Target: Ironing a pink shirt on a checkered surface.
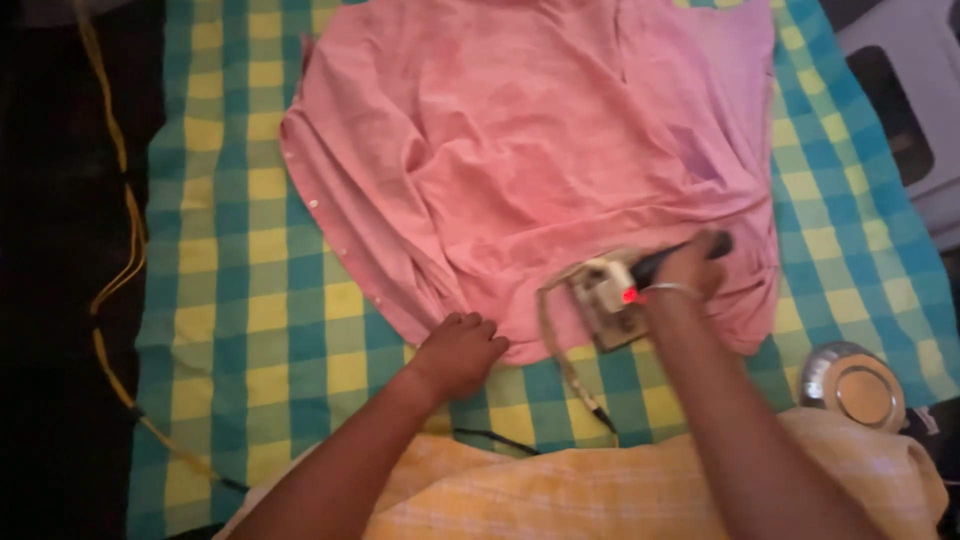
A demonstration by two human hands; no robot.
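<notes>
A pink shirt (540, 150) lies spread on a blue, green and yellow checked cloth (250, 300). My right hand (690, 265) grips the dark handle of an electric iron (610, 295), which rests on the shirt's near hem with a red light glowing. My left hand (460, 350) presses flat on the shirt's near edge, just left of the iron, fingers slightly curled. The iron's cord (575, 375) trails toward me over the checked cloth.
A round metal lid or dish (855, 385) sits at the right, near my right arm. A yellow checked cloth (560, 490) covers my lap at the bottom. A yellow cable (120, 270) runs down the dark floor at left. A grey plastic stool (900, 90) stands top right.
</notes>
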